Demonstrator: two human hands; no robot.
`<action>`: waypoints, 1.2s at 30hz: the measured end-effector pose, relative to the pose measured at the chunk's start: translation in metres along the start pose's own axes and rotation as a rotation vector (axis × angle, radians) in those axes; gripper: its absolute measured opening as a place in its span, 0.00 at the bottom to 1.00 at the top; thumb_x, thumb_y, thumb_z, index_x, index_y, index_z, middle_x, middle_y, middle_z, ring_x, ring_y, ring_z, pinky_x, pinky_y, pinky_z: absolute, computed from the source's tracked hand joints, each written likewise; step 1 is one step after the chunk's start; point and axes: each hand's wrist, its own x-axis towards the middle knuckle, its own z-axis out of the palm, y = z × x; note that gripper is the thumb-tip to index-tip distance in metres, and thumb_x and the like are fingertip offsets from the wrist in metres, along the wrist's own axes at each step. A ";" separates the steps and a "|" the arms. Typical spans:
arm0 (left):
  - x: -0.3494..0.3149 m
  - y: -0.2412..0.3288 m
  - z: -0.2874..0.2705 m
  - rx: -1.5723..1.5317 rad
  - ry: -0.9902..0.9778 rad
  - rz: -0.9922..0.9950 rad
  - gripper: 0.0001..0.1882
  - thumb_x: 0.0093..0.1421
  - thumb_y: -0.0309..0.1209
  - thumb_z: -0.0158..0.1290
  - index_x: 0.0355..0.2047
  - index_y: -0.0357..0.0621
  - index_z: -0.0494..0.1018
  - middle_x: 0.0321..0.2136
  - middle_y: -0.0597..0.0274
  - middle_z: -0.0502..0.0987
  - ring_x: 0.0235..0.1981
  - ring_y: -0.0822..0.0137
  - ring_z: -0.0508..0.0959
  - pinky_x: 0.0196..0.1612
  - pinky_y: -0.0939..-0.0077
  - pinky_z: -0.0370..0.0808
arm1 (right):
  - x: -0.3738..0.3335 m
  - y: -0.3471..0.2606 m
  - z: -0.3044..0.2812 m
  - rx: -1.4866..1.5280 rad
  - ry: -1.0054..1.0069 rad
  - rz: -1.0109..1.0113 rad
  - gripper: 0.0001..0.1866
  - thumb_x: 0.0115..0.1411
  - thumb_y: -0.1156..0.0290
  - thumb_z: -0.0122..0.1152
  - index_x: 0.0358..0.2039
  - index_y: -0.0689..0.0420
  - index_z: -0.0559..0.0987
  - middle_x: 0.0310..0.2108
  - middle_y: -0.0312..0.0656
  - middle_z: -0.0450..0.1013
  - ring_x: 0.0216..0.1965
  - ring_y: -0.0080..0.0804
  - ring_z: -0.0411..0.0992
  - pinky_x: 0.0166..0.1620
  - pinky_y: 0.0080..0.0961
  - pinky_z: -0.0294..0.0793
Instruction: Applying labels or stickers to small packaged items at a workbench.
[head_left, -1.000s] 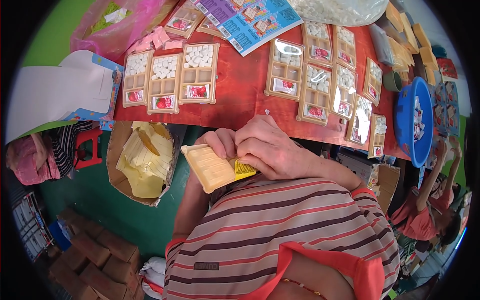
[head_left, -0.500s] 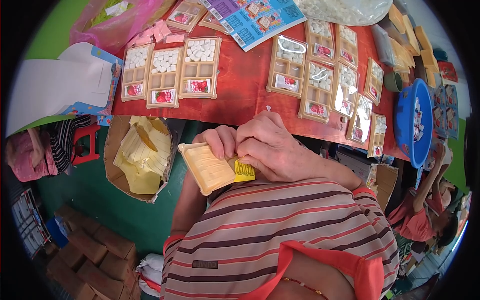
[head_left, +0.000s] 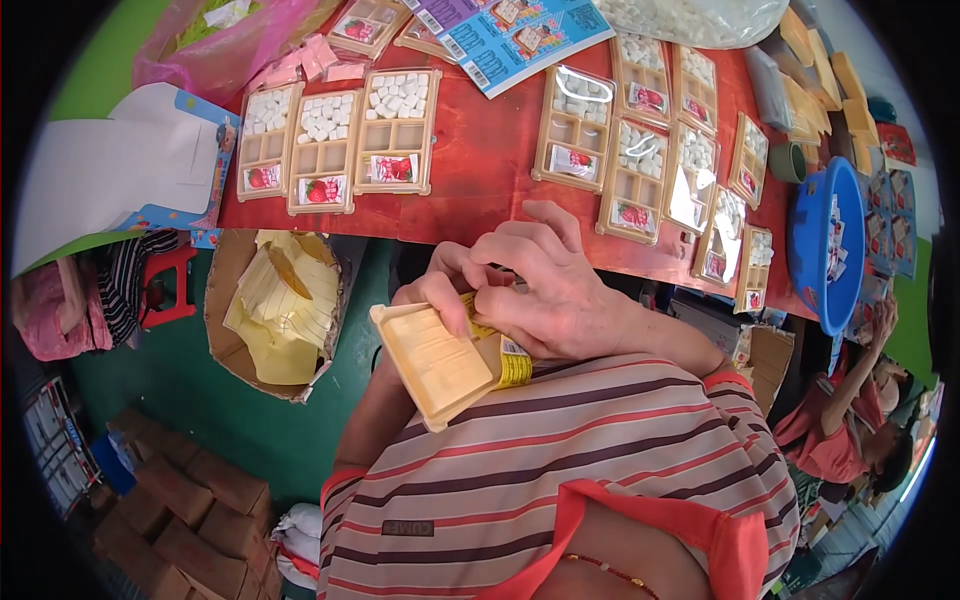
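Note:
A tan plastic compartment tray (head_left: 435, 355) is tilted just in front of my striped shirt, its ribbed flat face toward me. My left hand (head_left: 445, 285) grips its upper end, thumb lying on that face. A yellow printed paper band (head_left: 514, 361) wraps the tray's right-hand end. My right hand (head_left: 565, 295) bends over this band, its thumb and curled fingers on it and one finger raised. What lies under the right fingers is hidden. Beyond my hands, filled trays (head_left: 325, 160) with white pieces and a red-and-white sachet lie on the red table.
More filled trays (head_left: 632, 185) lie to the right on the red table (head_left: 480, 190). Printed sheets (head_left: 530, 45) and a bag of white pieces (head_left: 690, 20) are at the back. A blue basin (head_left: 828, 250) stands far right. Below left is an open carton (head_left: 225, 340).
The tray has shifted slightly right and toward me and turned, showing more of the yellow band. My right hand has loosened its curl, one finger lifting.

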 end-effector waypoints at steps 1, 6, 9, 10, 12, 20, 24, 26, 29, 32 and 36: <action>0.000 -0.005 -0.001 -0.058 -0.023 0.028 0.10 0.63 0.37 0.52 0.26 0.48 0.70 0.43 0.56 0.63 0.47 0.61 0.70 0.53 0.68 0.67 | -0.002 0.001 0.001 0.008 0.009 0.003 0.11 0.46 0.74 0.65 0.31 0.51 0.75 0.45 0.42 0.63 0.47 0.41 0.65 0.54 0.50 0.58; -0.004 -0.014 -0.003 -0.149 -0.025 0.084 0.09 0.64 0.36 0.51 0.28 0.48 0.69 0.46 0.54 0.62 0.51 0.58 0.69 0.57 0.64 0.66 | -0.008 0.009 0.005 0.168 0.014 0.066 0.08 0.54 0.73 0.61 0.36 0.55 0.75 0.49 0.46 0.64 0.48 0.42 0.65 0.56 0.45 0.58; 0.002 -0.014 -0.003 -0.210 -0.020 0.052 0.09 0.65 0.36 0.50 0.29 0.48 0.68 0.46 0.53 0.63 0.49 0.57 0.71 0.57 0.63 0.66 | -0.015 0.012 0.005 0.642 0.125 0.311 0.11 0.65 0.67 0.49 0.42 0.59 0.73 0.48 0.50 0.64 0.49 0.37 0.64 0.54 0.31 0.61; 0.002 -0.016 -0.006 -0.210 -0.020 0.051 0.09 0.65 0.36 0.50 0.29 0.48 0.68 0.46 0.53 0.63 0.49 0.57 0.71 0.57 0.63 0.66 | -0.015 0.012 0.001 0.643 0.126 0.311 0.11 0.65 0.67 0.49 0.42 0.59 0.73 0.48 0.50 0.64 0.49 0.37 0.64 0.54 0.31 0.61; 0.002 -0.019 -0.010 -0.233 -0.082 0.091 0.09 0.65 0.36 0.50 0.29 0.48 0.67 0.46 0.52 0.63 0.49 0.57 0.71 0.59 0.61 0.66 | -0.020 0.015 -0.009 0.896 0.077 0.361 0.15 0.65 0.62 0.47 0.43 0.60 0.73 0.48 0.48 0.64 0.49 0.35 0.64 0.52 0.31 0.62; -0.006 -0.031 -0.017 -0.215 -0.006 0.106 0.12 0.60 0.39 0.57 0.31 0.50 0.65 0.39 0.58 0.66 0.42 0.60 0.72 0.61 0.54 0.61 | -0.027 0.012 -0.023 0.537 -0.087 0.122 0.25 0.56 0.49 0.59 0.40 0.59 0.75 0.45 0.46 0.66 0.47 0.40 0.63 0.49 0.36 0.61; -0.010 -0.038 -0.016 -0.265 0.030 0.110 0.15 0.58 0.41 0.59 0.31 0.50 0.64 0.37 0.59 0.67 0.41 0.61 0.72 0.62 0.54 0.59 | -0.024 0.009 -0.019 0.485 -0.072 0.049 0.13 0.49 0.66 0.69 0.32 0.56 0.76 0.39 0.39 0.69 0.40 0.39 0.67 0.47 0.39 0.60; -0.011 -0.038 -0.014 -0.328 0.066 0.074 0.15 0.58 0.41 0.59 0.31 0.50 0.64 0.33 0.60 0.68 0.39 0.61 0.72 0.59 0.55 0.63 | -0.023 0.008 -0.017 0.501 -0.060 0.072 0.10 0.49 0.70 0.68 0.31 0.56 0.76 0.38 0.39 0.69 0.38 0.38 0.67 0.46 0.38 0.60; -0.015 -0.035 -0.012 -0.212 0.133 0.000 0.16 0.57 0.43 0.59 0.30 0.49 0.64 0.31 0.60 0.68 0.38 0.61 0.71 0.52 0.60 0.67 | -0.023 0.007 -0.016 0.515 -0.059 0.150 0.07 0.51 0.74 0.66 0.30 0.57 0.76 0.37 0.38 0.69 0.38 0.37 0.68 0.45 0.35 0.61; -0.014 -0.036 -0.016 -0.219 0.037 0.018 0.15 0.59 0.42 0.57 0.29 0.49 0.64 0.30 0.60 0.69 0.36 0.60 0.71 0.47 0.65 0.68 | -0.022 0.008 -0.014 0.555 -0.092 0.260 0.05 0.54 0.75 0.64 0.30 0.58 0.76 0.37 0.39 0.69 0.39 0.36 0.67 0.46 0.33 0.62; -0.013 -0.034 -0.015 -0.305 -0.001 -0.016 0.14 0.60 0.40 0.55 0.28 0.47 0.64 0.32 0.58 0.69 0.36 0.61 0.70 0.45 0.67 0.68 | -0.027 0.008 -0.005 0.634 -0.101 0.389 0.03 0.56 0.77 0.62 0.30 0.59 0.76 0.42 0.40 0.67 0.43 0.35 0.66 0.47 0.32 0.63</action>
